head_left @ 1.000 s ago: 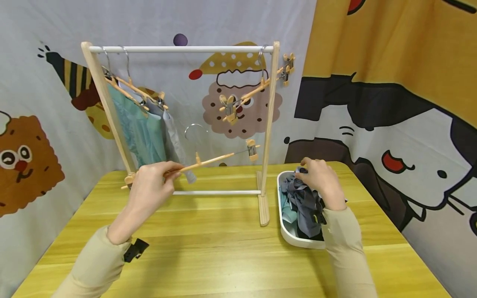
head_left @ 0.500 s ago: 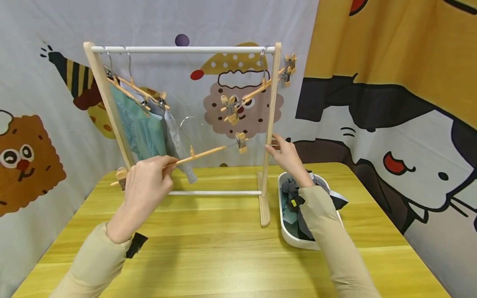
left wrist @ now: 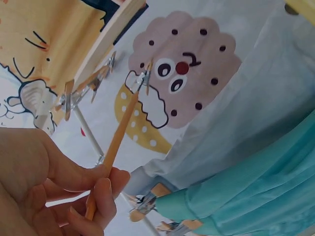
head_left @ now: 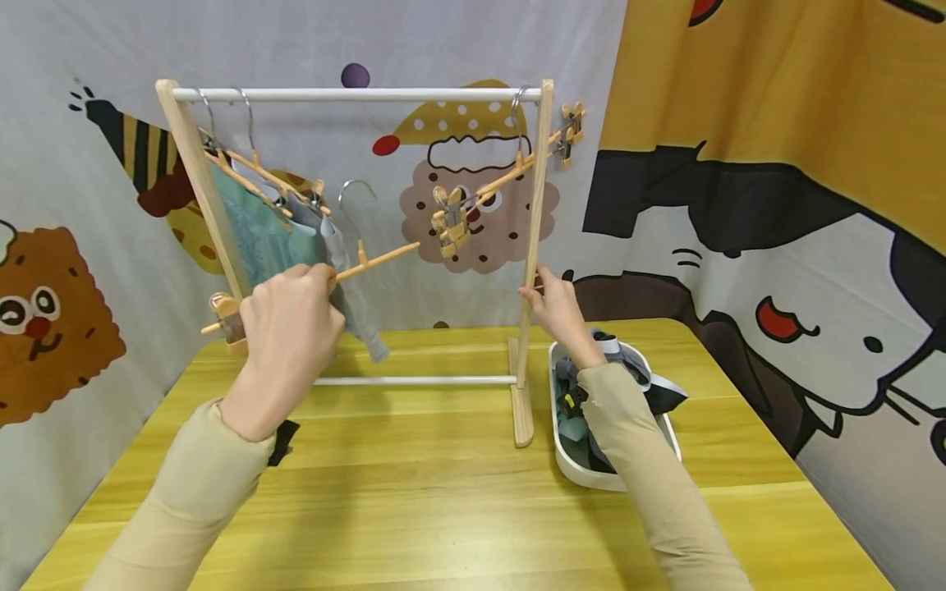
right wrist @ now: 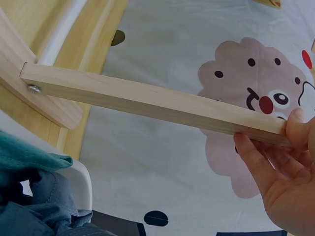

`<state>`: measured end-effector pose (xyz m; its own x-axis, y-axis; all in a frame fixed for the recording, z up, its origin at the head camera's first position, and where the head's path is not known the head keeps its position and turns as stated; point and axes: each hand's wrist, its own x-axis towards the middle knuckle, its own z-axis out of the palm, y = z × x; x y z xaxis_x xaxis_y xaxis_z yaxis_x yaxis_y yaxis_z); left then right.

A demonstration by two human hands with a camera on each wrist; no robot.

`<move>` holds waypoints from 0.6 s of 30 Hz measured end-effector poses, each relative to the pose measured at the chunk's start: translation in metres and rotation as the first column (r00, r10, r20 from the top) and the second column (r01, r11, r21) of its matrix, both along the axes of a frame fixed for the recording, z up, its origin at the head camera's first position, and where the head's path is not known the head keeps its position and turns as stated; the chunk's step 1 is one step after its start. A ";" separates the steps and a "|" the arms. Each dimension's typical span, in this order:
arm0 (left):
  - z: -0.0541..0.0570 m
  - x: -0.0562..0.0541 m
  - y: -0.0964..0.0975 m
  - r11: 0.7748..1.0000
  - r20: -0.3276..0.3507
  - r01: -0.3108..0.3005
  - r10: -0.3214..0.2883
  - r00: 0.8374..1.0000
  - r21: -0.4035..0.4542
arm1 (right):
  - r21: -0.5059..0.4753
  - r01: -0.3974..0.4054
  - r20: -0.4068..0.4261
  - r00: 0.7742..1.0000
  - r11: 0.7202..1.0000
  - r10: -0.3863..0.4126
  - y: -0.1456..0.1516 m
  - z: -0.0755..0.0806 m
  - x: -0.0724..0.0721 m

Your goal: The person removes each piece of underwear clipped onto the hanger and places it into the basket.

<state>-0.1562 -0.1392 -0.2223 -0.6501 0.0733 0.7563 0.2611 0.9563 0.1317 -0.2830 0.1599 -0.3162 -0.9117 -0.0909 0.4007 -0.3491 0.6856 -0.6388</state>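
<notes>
In my left hand (head_left: 291, 336) is a light wooden clip hanger (head_left: 384, 258), pinched along its bar between thumb and fingers. Its metal hook points up, just below the rack's top bar and to the right of the hung clothes. The left wrist view shows the hanger's bar (left wrist: 120, 130) held with no garment on the visible part. My right hand (head_left: 559, 316) grips the right wooden post (head_left: 538, 180) of the small clothes rack. Thumb on one side and fingers on the other clasp that post (right wrist: 157, 101) in the right wrist view.
A teal garment (head_left: 254, 217) and a grey one (head_left: 351, 295) hang at the rack's left end. Bare clip hangers (head_left: 510, 176) hang at its right end. A white basket (head_left: 565, 464) of crumpled clothes (head_left: 572, 427) stands right of the rack, under my right forearm.
My right hand has left the clothes in the basket and taken hold of the right post. My left hand has raised the hanger towards the top bar.
</notes>
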 end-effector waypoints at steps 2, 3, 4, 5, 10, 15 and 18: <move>0.006 -0.005 0.003 0.999 -0.001 -0.027 0.027 1.000 -0.018 | 0.005 0.003 0.004 1.000 1.000 -0.003 -0.001 0.000 0.001; 0.009 -0.007 0.005 0.999 -0.003 -0.042 0.042 0.999 -0.029 | 0.006 0.005 0.004 1.000 1.000 -0.005 -0.001 0.000 0.001; 0.012 -0.010 0.007 0.997 -0.002 -0.057 0.057 0.998 -0.044 | 0.006 0.006 0.003 1.000 1.000 -0.006 -0.001 0.001 0.001; 0.016 -0.013 0.009 0.996 -0.003 -0.070 0.070 0.998 -0.061 | 0.004 0.006 0.003 1.000 1.000 -0.006 -0.001 0.001 0.001; 0.036 -0.028 0.019 0.986 0.024 -0.114 0.118 0.993 -0.120 | 0.005 0.008 0.013 1.000 1.000 -0.008 -0.001 0.002 0.001; 0.053 -0.045 0.027 0.975 0.081 -0.129 0.145 0.986 -0.180 | 0.009 0.005 0.014 1.000 1.000 -0.006 0.000 0.000 0.000; 0.062 -0.052 0.033 0.971 0.130 -0.128 0.156 0.979 -0.204 | 0.007 0.000 0.013 1.000 1.000 0.000 0.000 -0.001 0.001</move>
<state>-0.2087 -0.1065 -0.1603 -0.7652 0.1080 0.6347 0.1128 0.9931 -0.0330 -0.2821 0.1597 -0.3172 -0.9167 -0.0932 0.3885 -0.3408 0.6899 -0.6386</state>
